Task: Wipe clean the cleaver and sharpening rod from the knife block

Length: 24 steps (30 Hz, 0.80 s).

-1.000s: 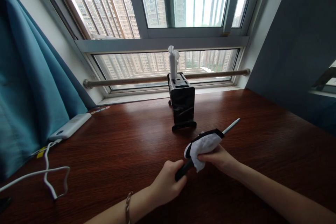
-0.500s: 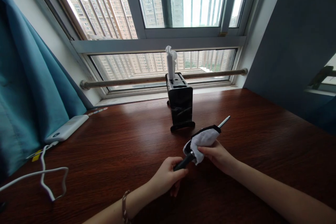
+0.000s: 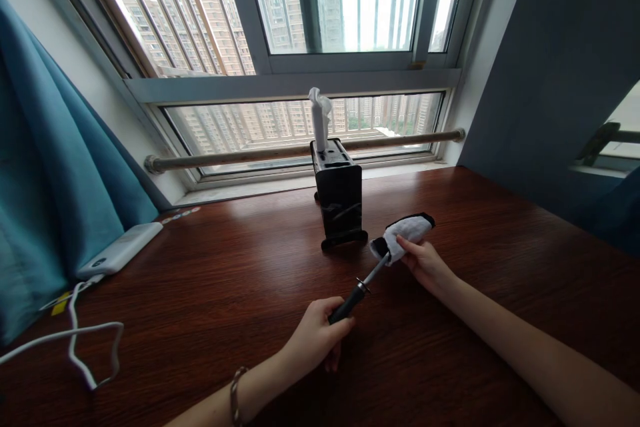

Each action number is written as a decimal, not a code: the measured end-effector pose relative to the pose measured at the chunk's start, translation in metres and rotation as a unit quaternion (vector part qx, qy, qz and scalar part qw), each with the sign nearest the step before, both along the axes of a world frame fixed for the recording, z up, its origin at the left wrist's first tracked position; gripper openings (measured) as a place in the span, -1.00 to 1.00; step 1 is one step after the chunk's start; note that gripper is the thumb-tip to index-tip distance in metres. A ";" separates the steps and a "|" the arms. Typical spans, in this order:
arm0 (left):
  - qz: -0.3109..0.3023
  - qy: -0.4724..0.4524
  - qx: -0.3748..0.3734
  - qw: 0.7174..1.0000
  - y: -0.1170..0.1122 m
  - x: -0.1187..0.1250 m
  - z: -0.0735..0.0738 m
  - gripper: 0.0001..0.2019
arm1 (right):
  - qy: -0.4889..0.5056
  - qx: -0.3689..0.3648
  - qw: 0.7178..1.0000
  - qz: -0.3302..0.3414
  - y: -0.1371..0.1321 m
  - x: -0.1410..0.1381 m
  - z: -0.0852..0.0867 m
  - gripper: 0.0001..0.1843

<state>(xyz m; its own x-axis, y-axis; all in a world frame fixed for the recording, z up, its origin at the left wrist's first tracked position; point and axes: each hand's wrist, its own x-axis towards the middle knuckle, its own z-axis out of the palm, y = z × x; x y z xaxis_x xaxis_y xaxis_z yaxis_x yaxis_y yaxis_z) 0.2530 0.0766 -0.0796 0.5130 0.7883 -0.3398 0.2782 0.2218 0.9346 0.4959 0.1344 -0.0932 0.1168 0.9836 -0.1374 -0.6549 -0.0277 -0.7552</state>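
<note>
My left hand (image 3: 320, 330) is closed round the black handle of a honing steel (image 3: 375, 271), which slants up and away to the right. A small metal guard sits between handle and rod. In my right hand (image 3: 425, 263) is a white cloth (image 3: 407, 232) with black edging, folded round the far part of the rod and pinched with the thumb on top. The rod's tip is hidden inside the cloth. A bare stretch of the grey rod shows between the guard and the cloth.
Beyond my hands on the brown wooden table (image 3: 225, 267) stands a black tissue box (image 3: 341, 203) with a tissue (image 3: 320, 117) sticking up. At left lie a white power bank (image 3: 123, 250) and its cable (image 3: 75, 340), beside a blue curtain (image 3: 55, 167). A window is behind.
My right hand has slid the cloth along the rod, away from the handle. The rod near the guard is now bare and the tip is covered. My left hand stays on the handle.
</note>
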 end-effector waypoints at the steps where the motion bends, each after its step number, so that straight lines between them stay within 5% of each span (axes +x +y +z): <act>1: -0.001 -0.006 -0.003 1.000 0.000 0.000 0.000 -0.78 | 0.005 0.002 1.000 -0.018 0.004 0.005 -0.001 -0.55; 11: -0.020 -0.029 -0.023 0.999 0.001 -0.004 -0.002 -0.78 | 0.049 0.001 0.984 -0.169 0.026 0.041 -0.001 -0.76; 24: -0.027 -0.010 -0.022 0.999 0.000 -0.005 -0.005 -0.82 | 0.096 -0.058 0.988 -0.101 0.025 0.054 0.007 -0.82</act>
<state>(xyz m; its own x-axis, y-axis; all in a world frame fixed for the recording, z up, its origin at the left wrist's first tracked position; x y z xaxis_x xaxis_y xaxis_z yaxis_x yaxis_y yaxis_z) 0.2479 0.0768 -0.0851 0.5616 0.7437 -0.3626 0.2730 0.2472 0.9297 0.5497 0.1596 -0.0864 0.2700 0.9191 -0.2870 -0.7873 0.0392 -0.6153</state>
